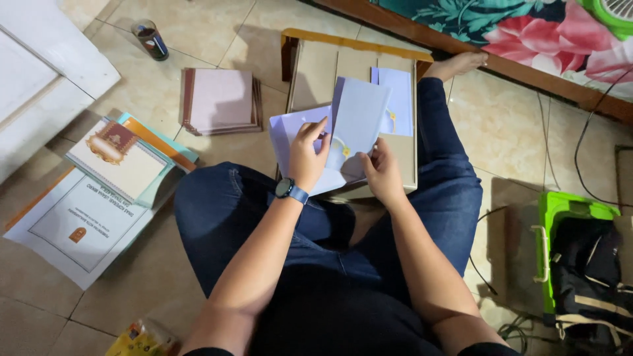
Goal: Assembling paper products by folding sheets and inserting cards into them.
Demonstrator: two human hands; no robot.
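— Lavender cards [356,125] at frame centre: who has them?

— Both hands. The left hand [308,158] pinches the top edge of one sheet, fingers closed on it; the right hand [382,173] grips the lower edge of the folded one, over a small wooden bench [316,72].

— Anything crowding them?

— A stack of pinkish cards [221,100] lies on the floor upper left, a cup of pens [150,39] above it, printed booklets [112,171] at left, a green bag [580,264] lower right. The person's knees flank the bench.
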